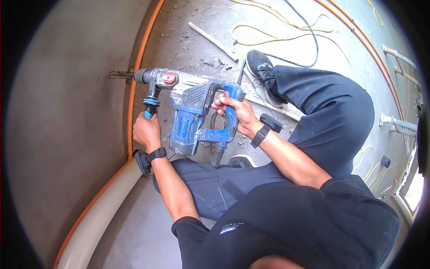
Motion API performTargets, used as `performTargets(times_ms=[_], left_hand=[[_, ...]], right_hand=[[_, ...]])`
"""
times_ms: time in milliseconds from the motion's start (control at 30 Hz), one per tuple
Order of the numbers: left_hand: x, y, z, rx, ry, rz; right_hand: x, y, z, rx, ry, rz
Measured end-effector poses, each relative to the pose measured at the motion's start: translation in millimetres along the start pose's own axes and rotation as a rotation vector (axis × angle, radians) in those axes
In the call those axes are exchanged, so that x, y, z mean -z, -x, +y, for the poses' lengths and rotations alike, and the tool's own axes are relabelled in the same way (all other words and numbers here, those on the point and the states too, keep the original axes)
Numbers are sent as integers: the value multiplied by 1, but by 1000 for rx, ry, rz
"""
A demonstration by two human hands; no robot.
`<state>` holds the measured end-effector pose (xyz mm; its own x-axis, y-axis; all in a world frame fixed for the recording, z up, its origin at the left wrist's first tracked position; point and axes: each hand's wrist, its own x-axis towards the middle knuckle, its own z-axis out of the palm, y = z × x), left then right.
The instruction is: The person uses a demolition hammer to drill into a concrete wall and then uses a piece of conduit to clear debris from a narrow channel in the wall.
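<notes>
A blue and grey rotary hammer drill (190, 96), dusty all over, lies level across the view with its nose toward the grey wall (67, 89) on the left. Its bit (120, 75) reaches the wall just past an orange pipe (142, 49); whether the tip is inside the wall I cannot tell. My left hand (147, 131) is closed round the side handle below the chuck. Around the rear D-handle, by the red trigger, my right hand (239, 114) is wrapped. A black strap with a small box sits on each wrist.
A thick cream pipe (105, 210) runs along the wall's foot at lower left. Rubble (217, 62) and a pale stick (212, 41) lie on the floor ahead. Yellow cord (268, 38) and a dark cable (317, 49) loop at the top. Metal legs (397, 123) stand at far right.
</notes>
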<state>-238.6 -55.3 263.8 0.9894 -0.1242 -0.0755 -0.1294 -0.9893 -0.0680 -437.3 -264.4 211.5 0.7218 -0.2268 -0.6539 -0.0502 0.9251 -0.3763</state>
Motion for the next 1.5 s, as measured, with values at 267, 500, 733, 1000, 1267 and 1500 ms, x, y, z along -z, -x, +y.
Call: performTargets(times_ms=[267,500,733,1000,1267,1500], left_hand=[[4,2,-2,5,-12,43],[10,1,1,3,-8,46],[6,2,-2,19,27,50],[8,-1,-1,15,-19,-10],[7,1,-1,22,-36,4],[7,1,-4,16,5,49]], right_hand=[[-1,-2,2,10,-4,-32],[1,-1,5,-32,37,43],[-1,2,2,5,36,-52],[-2,-1,1,-9,29,-4],[-1,-1,3,19,44,-33],[-4,-2,1,-48,-12,49]])
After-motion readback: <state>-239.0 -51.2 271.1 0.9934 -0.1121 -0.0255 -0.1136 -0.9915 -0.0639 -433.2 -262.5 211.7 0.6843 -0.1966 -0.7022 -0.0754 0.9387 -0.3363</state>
